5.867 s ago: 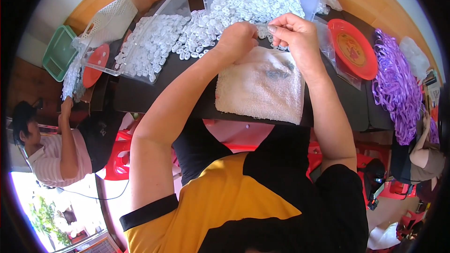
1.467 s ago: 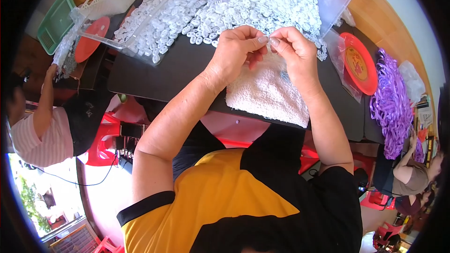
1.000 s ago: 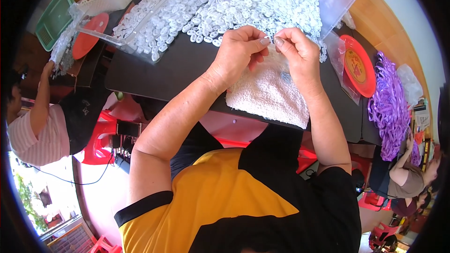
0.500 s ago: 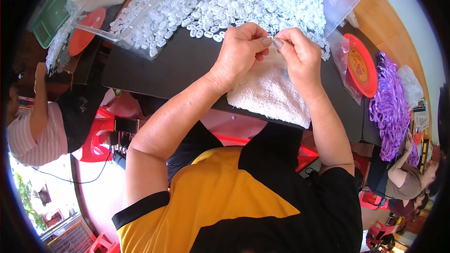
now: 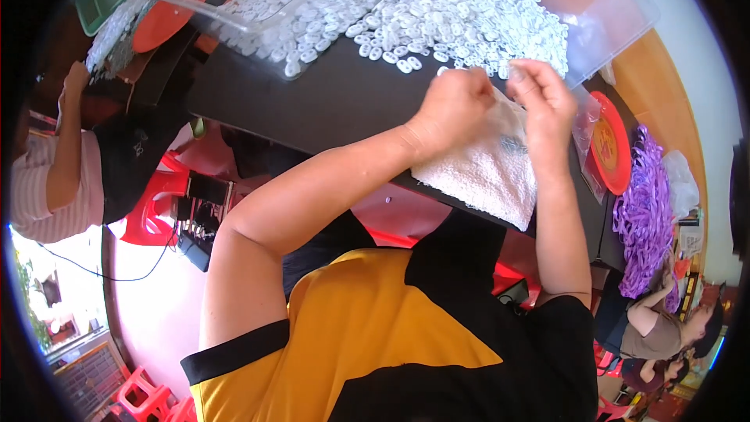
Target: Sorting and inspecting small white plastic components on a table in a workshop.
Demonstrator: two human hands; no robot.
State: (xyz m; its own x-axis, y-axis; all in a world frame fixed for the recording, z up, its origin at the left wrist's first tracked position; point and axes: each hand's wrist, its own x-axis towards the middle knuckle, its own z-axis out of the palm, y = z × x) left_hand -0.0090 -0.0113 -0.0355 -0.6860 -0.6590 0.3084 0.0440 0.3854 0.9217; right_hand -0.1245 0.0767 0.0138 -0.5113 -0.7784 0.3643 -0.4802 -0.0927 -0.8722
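Note:
My left hand (image 5: 457, 109) is closed like a fist over the left side of a pale terry cloth (image 5: 480, 180); motion blurs it, and its fingertips are turned away. Just to its right, my right hand (image 5: 547, 105) is raised with thumb and forefinger pinched together. Whatever either hand may hold is too small or hidden to make out. A narrow gap separates the two hands. Beyond them lies a large heap of small white oval pieces with holes (image 5: 469, 19), spilling from a clear plastic bin (image 5: 617, 23) onto the dark table (image 5: 258, 101).
At the left, a second clear bin (image 5: 234, 19) holds more white pieces. A red plate (image 5: 609, 144) and a bundle of purple ribbons (image 5: 644, 211) are on the right. Other people sit at the left (image 5: 58, 180) and far right (image 5: 656, 324). Red stools (image 5: 156, 207) stand below.
My hands, fingertip to fingertip before, have come apart. The left hand has turned into a fist and dropped slightly relative to the right. The whole view has shifted a little.

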